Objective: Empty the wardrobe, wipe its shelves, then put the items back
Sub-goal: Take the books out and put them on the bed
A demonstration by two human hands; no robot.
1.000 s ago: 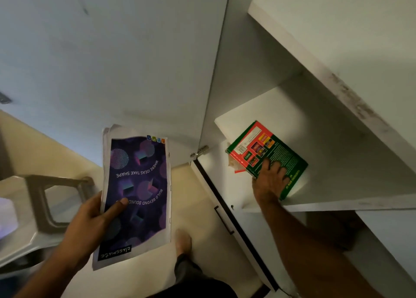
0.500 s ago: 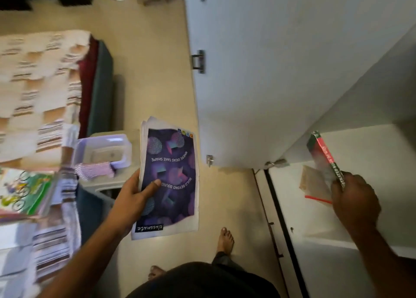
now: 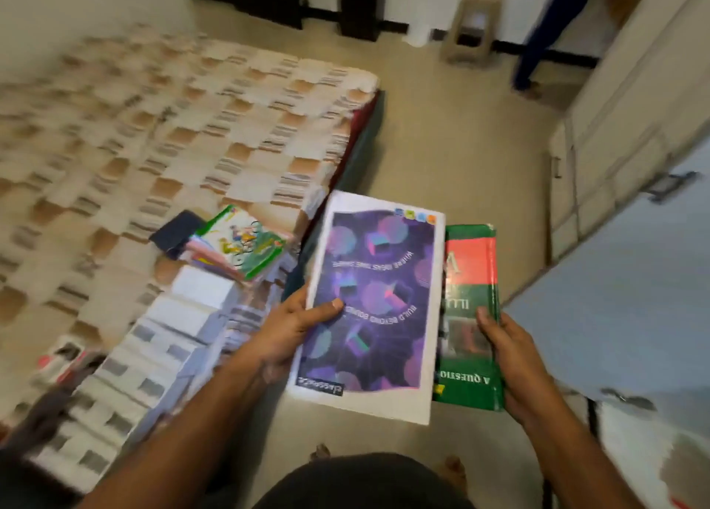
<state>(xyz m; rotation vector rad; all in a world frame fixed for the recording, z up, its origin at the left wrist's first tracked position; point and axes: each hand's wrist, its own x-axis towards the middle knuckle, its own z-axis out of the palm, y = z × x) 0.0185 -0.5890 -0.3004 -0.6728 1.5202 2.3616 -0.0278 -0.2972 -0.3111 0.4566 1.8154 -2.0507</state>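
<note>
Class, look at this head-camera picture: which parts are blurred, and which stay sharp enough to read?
Head view: the checked bedspread and white wardrobe door smear with motion blur; the purple-covered notebook and green-and-red book are sharper, with some print partly legible; wide-angle distortion bends the edges.

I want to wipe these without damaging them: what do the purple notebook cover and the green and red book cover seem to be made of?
The purple-patterned notebook with a white border, in the left hand: thin card or paper, probably lightly coated, since it shows a soft sheen. The green and red softcover book, in the right hand: glossy card, likely laminated; its edges look worn. Blur leaves both uncertain.
</note>
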